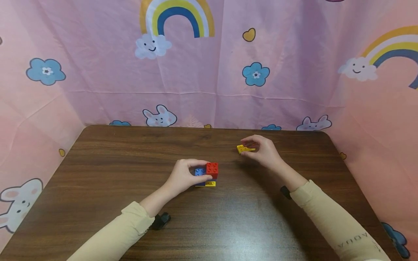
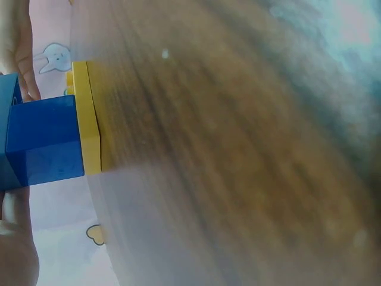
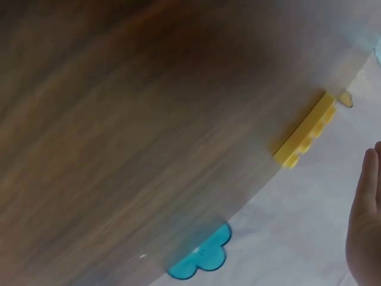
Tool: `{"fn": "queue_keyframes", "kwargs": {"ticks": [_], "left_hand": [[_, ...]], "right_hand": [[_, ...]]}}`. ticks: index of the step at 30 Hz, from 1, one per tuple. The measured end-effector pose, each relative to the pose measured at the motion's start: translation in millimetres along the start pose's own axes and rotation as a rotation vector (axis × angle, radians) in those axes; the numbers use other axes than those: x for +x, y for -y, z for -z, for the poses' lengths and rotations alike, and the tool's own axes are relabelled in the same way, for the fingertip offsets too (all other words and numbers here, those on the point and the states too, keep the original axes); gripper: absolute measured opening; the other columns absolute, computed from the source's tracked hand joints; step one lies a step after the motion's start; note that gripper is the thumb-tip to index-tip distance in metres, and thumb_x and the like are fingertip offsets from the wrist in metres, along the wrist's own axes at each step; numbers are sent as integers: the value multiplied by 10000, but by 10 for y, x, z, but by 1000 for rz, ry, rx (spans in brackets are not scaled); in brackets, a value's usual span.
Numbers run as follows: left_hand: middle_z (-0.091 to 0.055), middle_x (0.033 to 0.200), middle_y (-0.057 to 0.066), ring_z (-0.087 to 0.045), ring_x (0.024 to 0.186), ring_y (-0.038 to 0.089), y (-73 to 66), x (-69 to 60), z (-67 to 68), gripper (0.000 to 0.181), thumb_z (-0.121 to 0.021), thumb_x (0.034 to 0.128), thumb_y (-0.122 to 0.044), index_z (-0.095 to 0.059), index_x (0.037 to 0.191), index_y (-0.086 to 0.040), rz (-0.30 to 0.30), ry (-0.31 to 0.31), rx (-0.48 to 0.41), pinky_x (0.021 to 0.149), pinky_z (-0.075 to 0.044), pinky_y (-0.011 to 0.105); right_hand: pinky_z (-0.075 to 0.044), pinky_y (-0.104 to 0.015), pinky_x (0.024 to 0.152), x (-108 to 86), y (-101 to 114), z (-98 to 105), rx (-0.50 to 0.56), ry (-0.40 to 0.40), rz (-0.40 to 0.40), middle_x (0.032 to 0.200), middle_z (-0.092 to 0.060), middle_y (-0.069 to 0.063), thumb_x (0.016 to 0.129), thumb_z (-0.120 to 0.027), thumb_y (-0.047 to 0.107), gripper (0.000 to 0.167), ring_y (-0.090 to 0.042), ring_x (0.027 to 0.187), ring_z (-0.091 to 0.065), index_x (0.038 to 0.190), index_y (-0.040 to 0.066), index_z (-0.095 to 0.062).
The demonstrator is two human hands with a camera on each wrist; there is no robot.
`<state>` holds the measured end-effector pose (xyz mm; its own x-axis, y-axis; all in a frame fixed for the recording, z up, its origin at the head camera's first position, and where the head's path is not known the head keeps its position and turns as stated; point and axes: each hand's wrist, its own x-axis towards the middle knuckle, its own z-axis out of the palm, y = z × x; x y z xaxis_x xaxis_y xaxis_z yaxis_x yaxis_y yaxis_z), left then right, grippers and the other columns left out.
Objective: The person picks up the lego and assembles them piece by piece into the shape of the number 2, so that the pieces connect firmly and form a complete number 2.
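Note:
My left hand (image 1: pixel 182 176) pinches a small stack of toy building bricks between thumb and fingers. On top of the stack sits a red brick (image 1: pixel 212 170), with a blue brick (image 1: pixel 200 172) beside and lower than it. At the bottom is a thin yellow plate (image 2: pixel 88 119), resting on the table or just over it; I cannot tell which. Further back and to the right, a loose yellow plate with studs (image 3: pixel 305 132) lies flat on the table. My right hand (image 1: pixel 263 150) hovers over it, thumb and fingers spread apart, and the right wrist view has the fingers away from the plate.
The dark wooden table (image 1: pixel 107 174) has a rounded far edge. A patterned pink cloth (image 1: pixel 222 65) hangs behind and at both sides of it. Black wrist straps (image 1: pixel 160 220) show beneath the sleeves.

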<state>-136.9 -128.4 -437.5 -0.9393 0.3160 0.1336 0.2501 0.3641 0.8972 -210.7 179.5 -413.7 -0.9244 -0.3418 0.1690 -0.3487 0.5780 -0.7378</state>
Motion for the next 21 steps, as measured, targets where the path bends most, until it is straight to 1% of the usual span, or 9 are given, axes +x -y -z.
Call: {"fn": "queue_keyframes", "kwargs": {"ticks": [4, 9, 15, 21], "left_hand": [[-796, 1213, 139, -744, 1117, 281, 2, 2, 2, 404, -917, 844, -146, -795, 1216, -47, 1, 5, -2, 909, -662, 376], [-797, 1209, 144, -747, 1106, 277, -1, 2, 7, 405, -917, 843, -144, -794, 1214, -39, -8, 6, 4, 890, -655, 314], [-797, 1208, 142, -748, 1104, 279, -2, 1, 10, 404, -918, 841, -141, -794, 1211, -35, -19, 7, 10, 895, -656, 319], [-798, 1210, 139, -747, 1106, 276, 3, 1, 9, 403, -918, 841, -148, -796, 1209, -38, -21, 7, 17, 904, -659, 350]], "right_hand": [[-624, -550, 996, 46, -82, 45, -11, 12, 4, 1241, -735, -212, 878, -848, -9, 427, -391, 1132, -727, 1279, -42, -703], [-614, -545, 1022, 96, -160, 108, -35, 18, 11, 1256, -734, -209, 868, -855, -17, 448, -388, 1144, -722, 1288, -32, -702], [-600, -552, 1050, 139, -275, 175, -46, 26, -37, 1288, -715, -224, 890, -836, -13, 466, -404, 1190, -709, 1329, -19, -681], [-588, -575, 1055, 181, -400, 220, -47, 36, -62, 1305, -712, -253, 898, -820, -27, 478, -427, 1201, -700, 1350, -40, -665]]}}
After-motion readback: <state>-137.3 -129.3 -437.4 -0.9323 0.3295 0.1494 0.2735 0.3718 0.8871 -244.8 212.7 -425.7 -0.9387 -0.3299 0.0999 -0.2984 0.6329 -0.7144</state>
